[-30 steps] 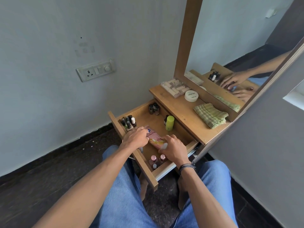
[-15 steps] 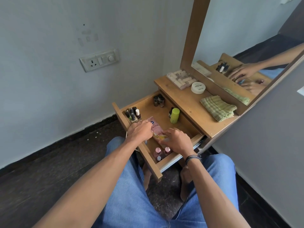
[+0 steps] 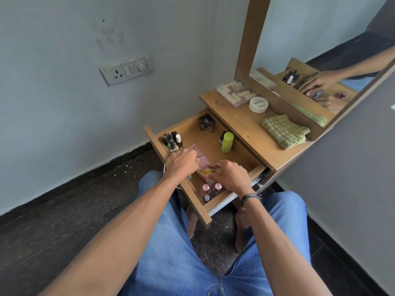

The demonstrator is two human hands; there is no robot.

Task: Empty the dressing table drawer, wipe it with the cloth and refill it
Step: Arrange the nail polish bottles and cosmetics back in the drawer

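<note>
Right now the dressing table drawer (image 3: 198, 207) stands pulled out over the knees of a seated person in blue jeans (image 3: 171, 253), with its contents inside. Both hands are down in it, meeting over a pink packet (image 3: 202, 160) that lies flat on the drawer floor near the middle. The left hand (image 3: 181, 163) is knuckles-up with its fingers curled close together against the packet's left edge; whether they actually pinch it I cannot tell, as the tips are hidden. The right hand (image 3: 232, 178), a dark band (image 3: 250, 197) at its wrist, has its fingers bent and slightly apart, clamped with the thumb on the packet's yellow end.

Around them, dark nail polish bottles (image 3: 172, 140) stand upright in the far left corner, a few small dark bottles (image 3: 206, 123) stand against the back wall, and a lime-green cylinder (image 3: 227, 142) stands on the right side. Pink-capped bottles (image 3: 211, 189) sit in the near corner, just beside the right hand.

Up on the table top (image 3: 241, 124) the green checked cloth (image 3: 284, 131) lies folded and untouched, well apart from both hands, next to a white round tin (image 3: 258, 104) and a clear box of tubes (image 3: 235, 92). The mirror (image 3: 320, 50) behind shows the hands reflected.
</note>
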